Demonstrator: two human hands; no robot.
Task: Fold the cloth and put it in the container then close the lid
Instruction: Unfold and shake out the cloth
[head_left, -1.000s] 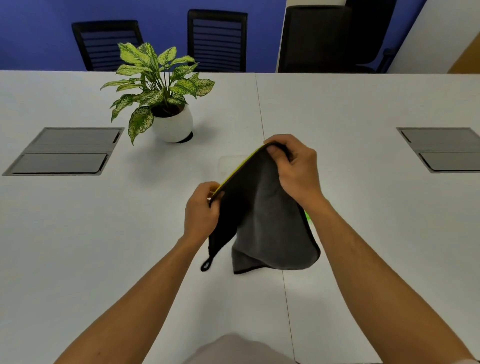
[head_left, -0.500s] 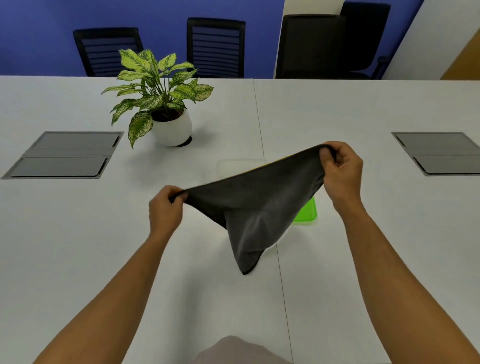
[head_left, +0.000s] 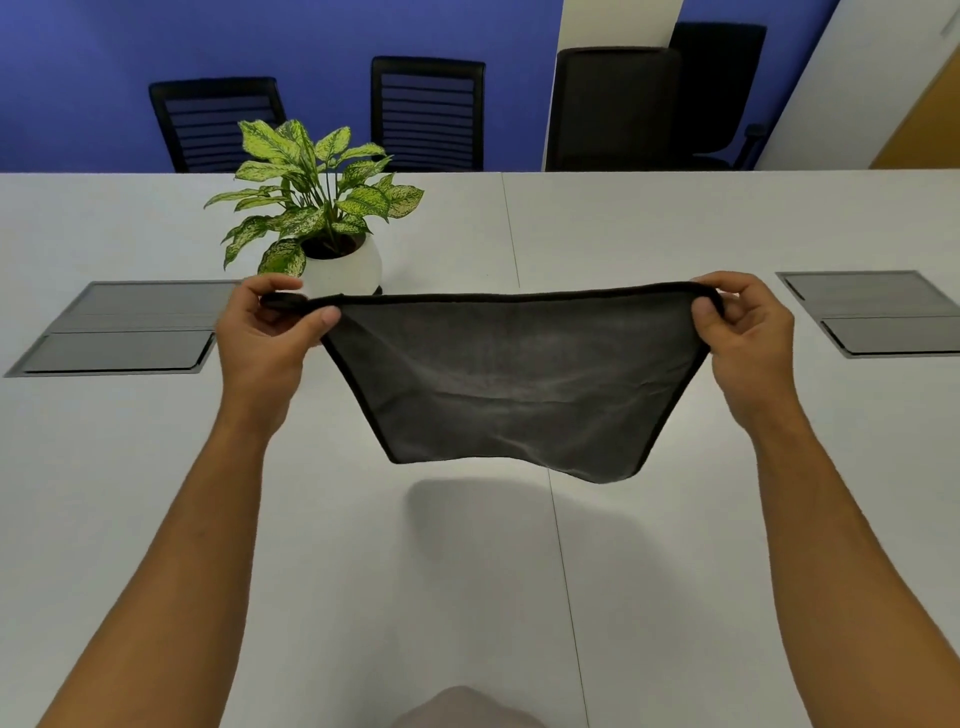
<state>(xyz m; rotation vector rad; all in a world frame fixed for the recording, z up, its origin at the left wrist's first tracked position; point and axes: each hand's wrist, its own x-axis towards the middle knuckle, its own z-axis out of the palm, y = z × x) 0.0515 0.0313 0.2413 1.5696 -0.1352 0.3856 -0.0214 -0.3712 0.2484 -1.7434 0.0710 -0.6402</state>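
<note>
Grey microfibre cloth (head_left: 511, 379) now stretched flat between my left hand (head_left: 267, 332) and right hand (head_left: 743, 332), each pinching a top corner; a second ago it hung bunched. Ready to fold.

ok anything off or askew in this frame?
Nothing stands out. The cloth hangs spread between the left hand and right hand, top edge level, clear of the table. The potted plant stands upright. No container or lid is visible; the cloth may be hiding them.

Potted plant (head_left: 317, 208) on white table (head_left: 649, 223); 2 grey floor-box-like panels (head_left: 130, 327) (head_left: 878, 312); 4 black chairs (head_left: 428, 111) behind.
</note>
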